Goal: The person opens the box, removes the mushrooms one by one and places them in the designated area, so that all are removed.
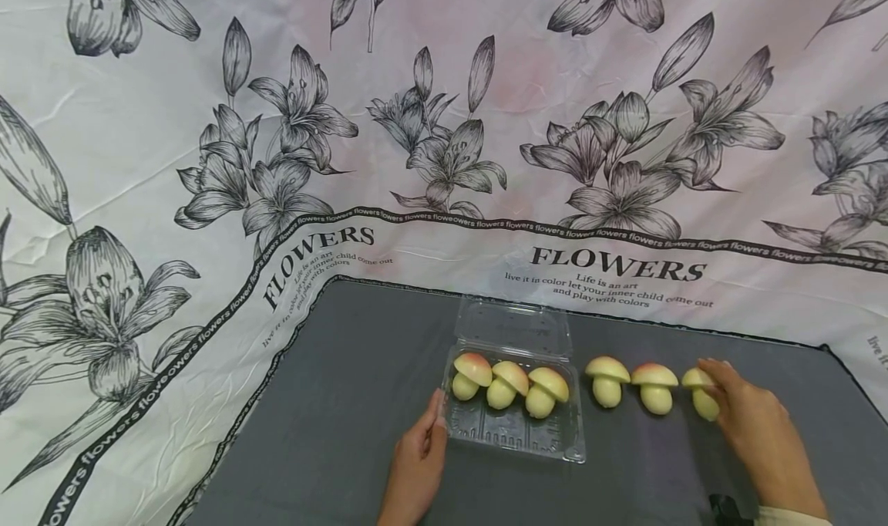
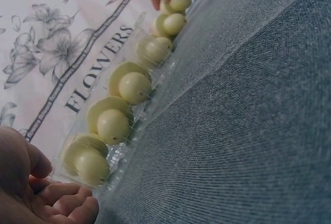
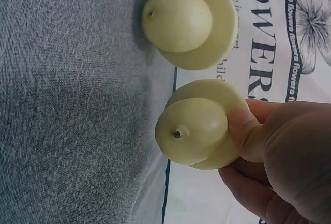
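My right hand (image 1: pixel 766 433) pinches a mushroom-shaped piece (image 3: pixel 191 131) by its cap, thumb on one side and fingers on the other. It is pale yellow-green with a rounded stem, whose small dark end faces the right wrist camera. Two matching mushroom-shaped pieces (image 1: pixel 654 387) stand in a row to its left, their caps tinged red. Further left lies a clear plastic clamshell box (image 1: pixel 513 443), its lid folded back. Three more such pieces (image 1: pixel 506 385) sit side by side along its back. At the box's left wall my left hand (image 1: pixel 418 456) grips the edge between thumb and curled fingers.
A dark grey cloth (image 1: pixel 333 402) covers the table. Behind it hangs a white curtain (image 1: pixel 444 264) printed with flowers and lettering, meeting the table's back and left edges. A small black object (image 1: pixel 727 508) shows by the right wrist.
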Available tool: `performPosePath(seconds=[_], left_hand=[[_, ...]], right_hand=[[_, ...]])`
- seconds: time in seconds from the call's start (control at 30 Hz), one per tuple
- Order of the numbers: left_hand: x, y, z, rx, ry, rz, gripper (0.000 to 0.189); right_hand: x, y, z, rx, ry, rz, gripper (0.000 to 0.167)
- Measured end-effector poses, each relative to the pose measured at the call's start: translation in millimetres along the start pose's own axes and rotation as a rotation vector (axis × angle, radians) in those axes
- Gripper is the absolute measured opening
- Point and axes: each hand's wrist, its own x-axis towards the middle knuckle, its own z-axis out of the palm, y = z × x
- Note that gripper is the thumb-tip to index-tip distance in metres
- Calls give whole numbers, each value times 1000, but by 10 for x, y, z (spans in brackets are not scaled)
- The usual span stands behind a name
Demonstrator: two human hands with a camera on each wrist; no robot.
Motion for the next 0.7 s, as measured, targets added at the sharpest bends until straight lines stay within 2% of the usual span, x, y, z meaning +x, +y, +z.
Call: performPosePath(seconds=[0.2, 0.47, 0.7], left_hand=[[4, 3, -5, 15, 7, -7, 51], [4, -5, -12, -7, -19, -16, 53], [4, -13, -21, -1, -18, -6, 53]], right_hand=[[20, 26, 30, 9, 2, -13, 42], [32, 49, 52, 9, -58, -8, 38], [44, 54, 76, -2, -59, -7, 37]])
